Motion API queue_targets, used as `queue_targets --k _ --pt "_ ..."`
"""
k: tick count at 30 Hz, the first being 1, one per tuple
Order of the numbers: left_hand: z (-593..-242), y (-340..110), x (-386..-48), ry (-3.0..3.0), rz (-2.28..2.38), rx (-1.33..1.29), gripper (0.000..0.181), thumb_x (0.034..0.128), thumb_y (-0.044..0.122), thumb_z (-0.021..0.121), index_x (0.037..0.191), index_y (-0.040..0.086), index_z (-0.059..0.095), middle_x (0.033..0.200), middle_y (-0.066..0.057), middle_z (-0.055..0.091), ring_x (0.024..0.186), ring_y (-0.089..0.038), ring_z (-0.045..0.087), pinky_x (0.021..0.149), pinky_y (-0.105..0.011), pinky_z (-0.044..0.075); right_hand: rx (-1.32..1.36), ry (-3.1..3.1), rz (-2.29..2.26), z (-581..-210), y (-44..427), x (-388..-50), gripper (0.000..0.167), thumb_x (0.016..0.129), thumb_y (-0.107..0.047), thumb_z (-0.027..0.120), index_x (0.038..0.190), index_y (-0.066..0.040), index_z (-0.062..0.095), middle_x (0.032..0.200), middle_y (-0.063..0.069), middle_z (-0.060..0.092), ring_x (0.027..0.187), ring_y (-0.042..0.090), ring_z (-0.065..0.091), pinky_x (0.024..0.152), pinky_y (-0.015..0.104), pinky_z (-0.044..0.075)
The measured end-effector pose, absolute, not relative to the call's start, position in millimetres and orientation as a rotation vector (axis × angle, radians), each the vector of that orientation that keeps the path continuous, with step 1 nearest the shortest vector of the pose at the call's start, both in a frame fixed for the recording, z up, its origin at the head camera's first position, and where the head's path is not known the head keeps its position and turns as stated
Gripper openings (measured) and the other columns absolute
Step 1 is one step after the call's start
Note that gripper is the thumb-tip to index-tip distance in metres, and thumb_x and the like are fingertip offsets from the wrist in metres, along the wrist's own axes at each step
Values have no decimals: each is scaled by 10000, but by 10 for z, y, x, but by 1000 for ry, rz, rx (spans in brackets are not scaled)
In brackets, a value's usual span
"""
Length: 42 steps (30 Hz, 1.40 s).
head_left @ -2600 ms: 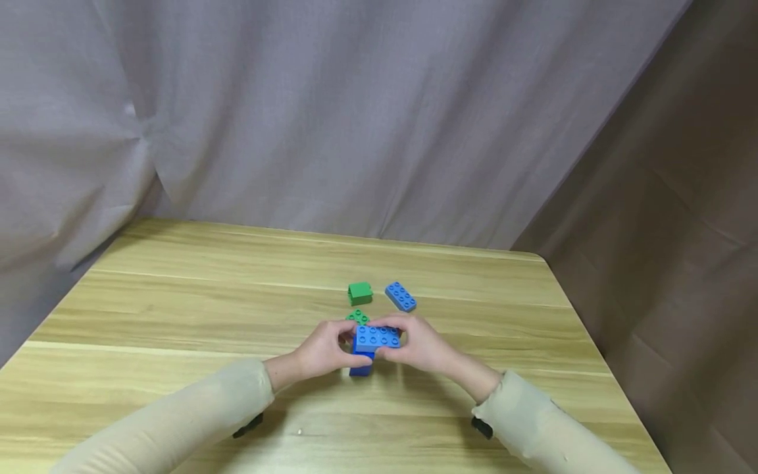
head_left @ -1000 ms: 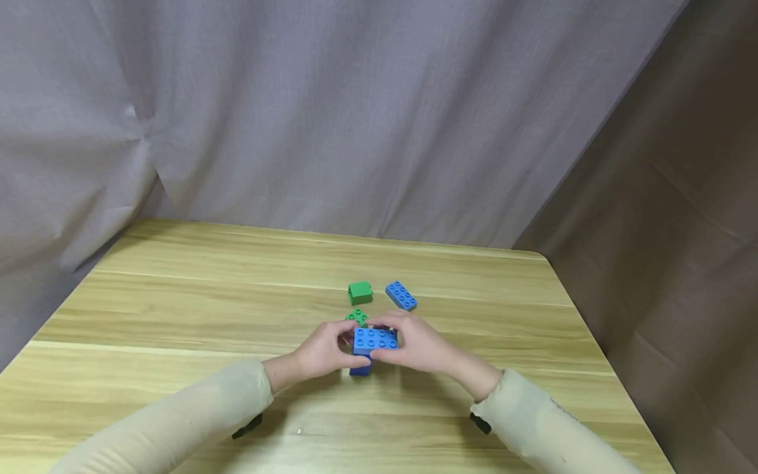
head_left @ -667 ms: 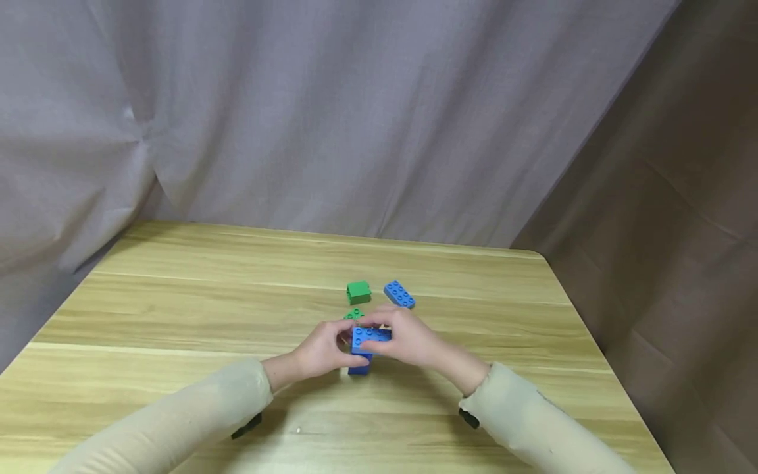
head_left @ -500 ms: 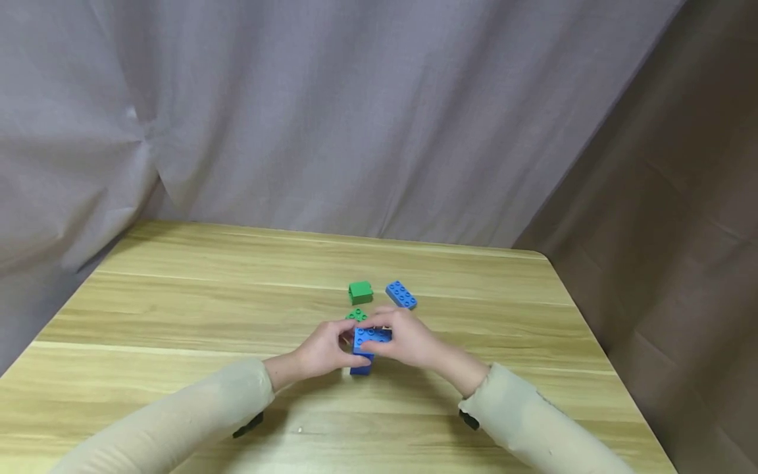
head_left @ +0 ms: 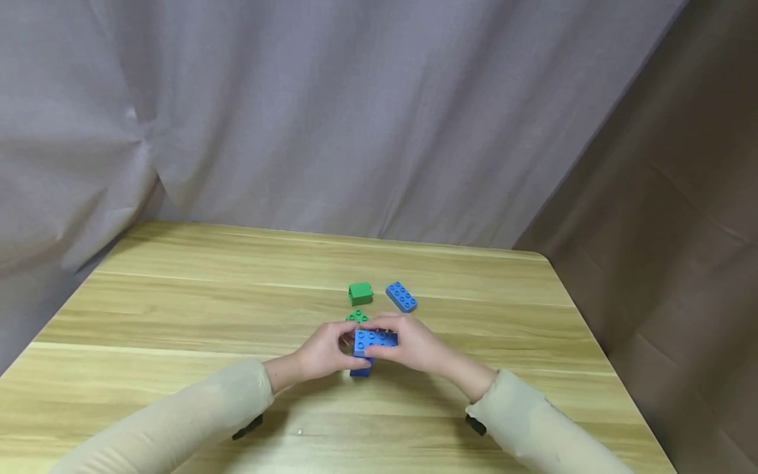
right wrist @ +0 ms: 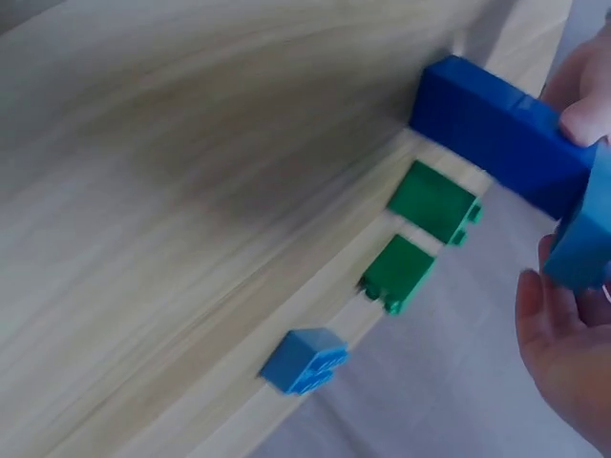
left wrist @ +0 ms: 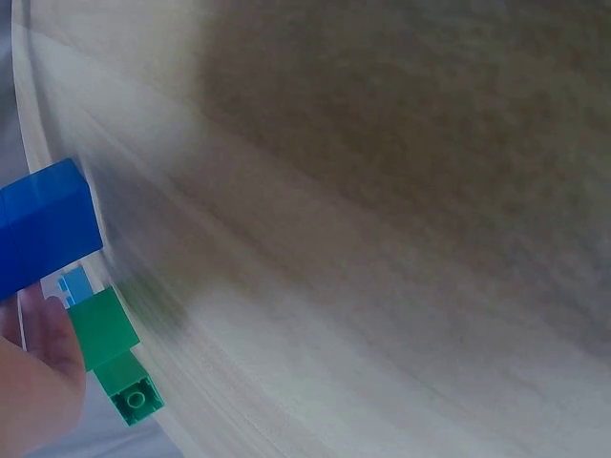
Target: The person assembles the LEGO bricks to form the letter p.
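A dark blue tower (right wrist: 496, 129), held upright at the surface (head_left: 177, 289), is shown along its side by the right wrist view; from the head it is mostly hidden under one light blue brick (head_left: 368, 338). The tower is clasped in the left grip (head_left: 322, 349), the brick pinched in the right grip (head_left: 417, 342). Beyond, two green blocks are counted: a nearer block (head_left: 357, 316) and a farther block (left wrist: 119, 370), its hollow underside plainly shown only by the left wrist view. One loose blue brick (head_left: 401, 297) is seen to their right.
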<state>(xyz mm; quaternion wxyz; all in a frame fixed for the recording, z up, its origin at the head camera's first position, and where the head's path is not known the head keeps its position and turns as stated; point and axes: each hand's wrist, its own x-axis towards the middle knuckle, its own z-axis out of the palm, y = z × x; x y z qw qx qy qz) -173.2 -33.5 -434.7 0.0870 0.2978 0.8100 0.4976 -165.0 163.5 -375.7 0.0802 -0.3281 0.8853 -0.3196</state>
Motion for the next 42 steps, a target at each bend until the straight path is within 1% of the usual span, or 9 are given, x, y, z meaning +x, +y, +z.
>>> queue_targets --k 3,6,11,17,27,33,36,40,42 --pt "-4348 -328 -1735 2420 1460 872 307 744 215 786 952 82 605 865 0 639 784 -83 571 726 -278 547 -952 2660 -919 -3752 1712 -1638 472 850 -303 681 1235 -47 586 1251 104 606 1143 248 569 924 371 507" --pt "-4347 -328 -1737 2435 1441 872 307 739 224 790 924 78 595 858 -7 637 779 -86 566 722 -287 546 -968 2696 -875 -3758 1770 -1620 467 823 -264 712 1222 -51 594 1223 98 621 1113 242 581 920 397 506" --pt "-4341 -335 -1740 2451 1428 873 302 728 230 797 901 95 588 842 4 636 770 -75 562 722 -279 541 -1024 2733 -868 -3787 1778 -1602 380 804 -171 727 1153 -53 636 1099 70 665 974 175 603 833 344 538" --pt "-4331 -337 -1744 2434 1421 875 297 736 228 790 917 101 591 853 13 636 784 -80 569 733 -282 542 -1003 2747 -888 -3799 1765 -1580 374 788 -136 733 1136 -29 645 1050 81 667 885 141 585 762 312 546" --pt "-4323 -349 -1738 2439 1423 879 293 737 219 788 918 103 590 852 13 645 787 -83 574 744 -291 543 -1008 2749 -866 -3788 1758 -1587 378 789 -147 731 1138 -32 641 1057 78 665 877 134 573 742 323 538" --pt "-4330 -333 -1735 2450 1427 881 300 739 222 789 923 95 589 860 6 643 789 -83 570 732 -277 539 -966 2642 -891 -3749 1810 -1677 398 792 -224 742 1144 -72 634 1107 62 668 903 105 574 781 344 518" --pt "-4334 -328 -1728 2459 1432 870 300 738 216 789 935 96 595 870 5 647 797 -83 574 740 -271 538 -930 2565 -950 -3726 1847 -1746 418 828 -255 708 1171 -34 617 1087 74 669 920 112 576 795 338 509" --pt "-4351 -329 -1717 2463 1439 851 309 735 211 790 949 92 601 873 5 656 798 -83 581 753 -306 547 -853 2565 -1067 -3728 1882 -1858 334 904 -193 611 1161 22 606 1012 113 665 906 136 582 778 268 503" --pt "-4354 -331 -1712 2461 1444 831 322 733 208 791 966 85 604 878 0 660 800 -85 583 759 -325 548 -804 2604 -1128 -3752 1879 -1932 272 911 -142 592 1127 20 622 990 129 666 890 147 585 766 249 494"
